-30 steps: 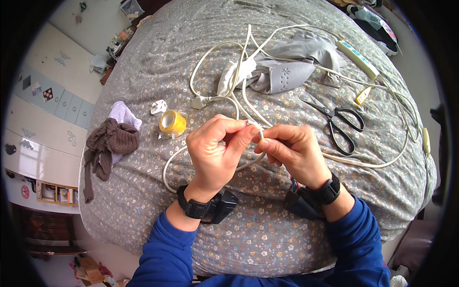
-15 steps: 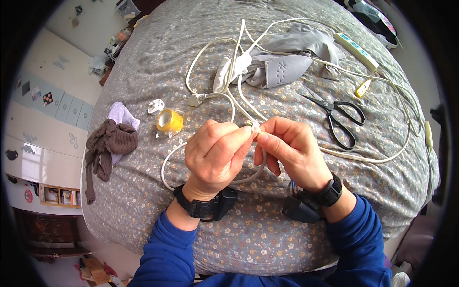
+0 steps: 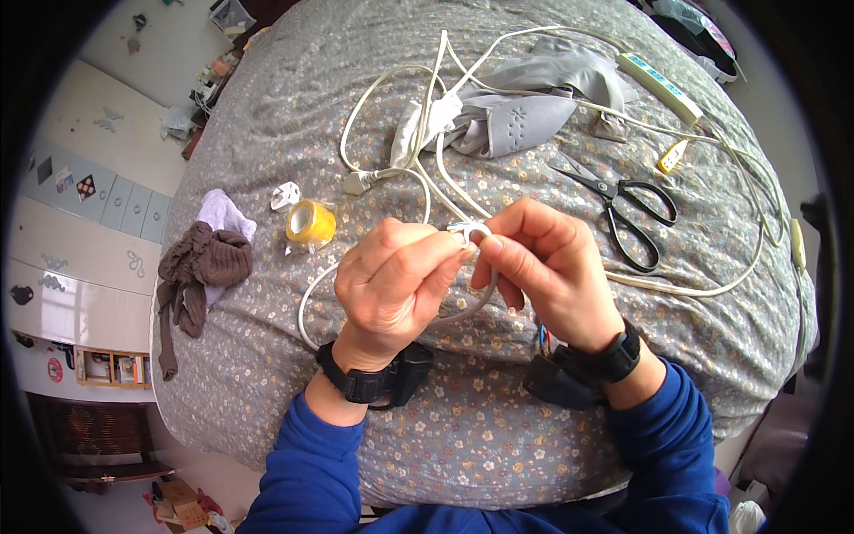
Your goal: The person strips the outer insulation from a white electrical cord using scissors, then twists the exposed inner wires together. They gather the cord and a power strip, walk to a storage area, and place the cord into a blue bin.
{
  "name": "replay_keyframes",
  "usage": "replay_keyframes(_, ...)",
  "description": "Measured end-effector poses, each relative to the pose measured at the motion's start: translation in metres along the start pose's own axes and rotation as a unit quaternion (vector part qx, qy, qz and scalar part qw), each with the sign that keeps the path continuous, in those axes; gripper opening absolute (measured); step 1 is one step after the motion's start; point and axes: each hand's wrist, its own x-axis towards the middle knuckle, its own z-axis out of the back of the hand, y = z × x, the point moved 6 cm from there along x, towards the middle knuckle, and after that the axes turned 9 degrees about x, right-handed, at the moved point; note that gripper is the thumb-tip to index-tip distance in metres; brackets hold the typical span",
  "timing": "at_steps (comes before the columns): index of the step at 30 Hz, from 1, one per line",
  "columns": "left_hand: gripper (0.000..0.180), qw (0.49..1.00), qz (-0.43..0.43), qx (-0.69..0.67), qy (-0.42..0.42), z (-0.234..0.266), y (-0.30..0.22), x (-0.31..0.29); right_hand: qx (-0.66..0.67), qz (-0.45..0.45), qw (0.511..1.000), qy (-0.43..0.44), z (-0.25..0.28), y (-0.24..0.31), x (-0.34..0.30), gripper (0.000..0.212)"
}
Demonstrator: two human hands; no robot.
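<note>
Left hand (image 3: 384, 283): grip pinched on white electrical cable (image 3: 474, 226) | right hand (image 3: 553, 271): grip clamped on same cable, thumb uppermost | cable: bent end between both sets of fingertips, loop below on floral bedspread (image 3: 480, 427) | beyond: yellow tape roll (image 3: 320, 228) left, black-handled scissors (image 3: 608, 190) right | farthest: power strip (image 3: 660, 89)
</note>
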Motion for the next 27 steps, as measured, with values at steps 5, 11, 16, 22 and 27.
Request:
replay_keyframes(5,0.02,0.997,0.058,-0.045,-0.02,0.004,0.005,0.0,-0.081,0.078,0.994,0.0,-0.006,0.003,-0.003,0.011)
replay_keyframes(11,0.02,0.997,0.048,-0.049,-0.029,0.007,0.003,0.002,-0.201,0.168,0.965,-0.019,-0.005,0.011,-0.005,0.012)
replay_keyframes(16,0.02,0.993,0.075,-0.084,-0.029,0.004,0.004,0.002,-0.259,0.231,0.937,-0.03,-0.008,0.019,-0.009,0.013)
replay_keyframes(22,0.018,0.992,0.074,-0.103,-0.01,0.003,0.002,0.002,-0.278,0.243,0.929,-0.036,-0.01,0.02,-0.014,0.014)
replay_keyframes(27,0.015,0.992,0.069,-0.105,-0.003,0.0,0.005,0.0,-0.154,0.102,0.982,-0.035,-0.012,0.015,-0.013,0.013)
